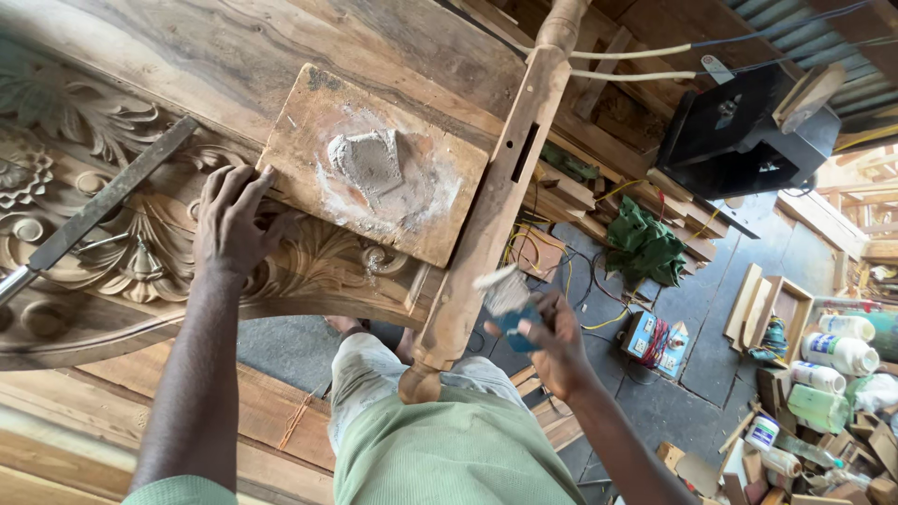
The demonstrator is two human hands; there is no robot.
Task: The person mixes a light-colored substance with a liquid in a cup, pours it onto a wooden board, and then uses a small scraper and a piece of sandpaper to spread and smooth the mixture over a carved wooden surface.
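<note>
The right hand [554,344] has its fingers [535,329] clenched around the blue handle of a small putty knife [508,301], whose pale blade is smeared with grey filler and points up and to the left. The blade sits just beside a long turned wooden post with a rectangular slot [486,215] that runs diagonally across the view. The left hand [232,224] lies flat with fingers released and spread, resting on a carved wooden panel with leaf and flower relief [103,187]; its fingertips touch the lower left edge of a flat square wooden board [374,164]. A lump of grey filler paste [367,161] sits in the middle of that board, ringed by whitish smears. A long flat metal bar [103,201] lies slantwise on the carving, left of the hand. Below, on the grey floor, are plastic bottles [832,360].
</note>
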